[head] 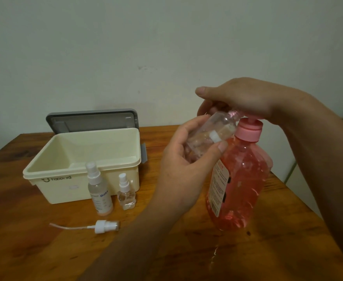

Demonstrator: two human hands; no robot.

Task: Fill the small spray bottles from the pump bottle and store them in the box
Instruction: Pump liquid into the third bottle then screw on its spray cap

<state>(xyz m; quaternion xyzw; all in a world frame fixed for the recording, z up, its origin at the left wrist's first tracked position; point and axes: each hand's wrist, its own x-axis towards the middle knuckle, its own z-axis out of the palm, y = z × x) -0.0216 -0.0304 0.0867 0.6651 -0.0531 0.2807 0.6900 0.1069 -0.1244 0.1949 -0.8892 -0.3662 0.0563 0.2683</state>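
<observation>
Three small spray bottles: one uncapped bottle (211, 134) inside the left grip, a taller capped one (99, 191) and a short capped one (126, 194) well left of it. One pump bottle (241, 179) under the right grip. One loose spray head (103, 226). One box (81, 165), one lid (93, 120).

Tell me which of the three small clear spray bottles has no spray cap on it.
The clear bottle tilted in the left hand; both bottles standing before the cream box remain capped.

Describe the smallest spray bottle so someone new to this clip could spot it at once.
Start at the cream box on the wooden table. Two capped spray bottles stand at its front wall; the one meant is the right one, the small clear bottle. It is shorter than the labelled bottle beside it.
</observation>
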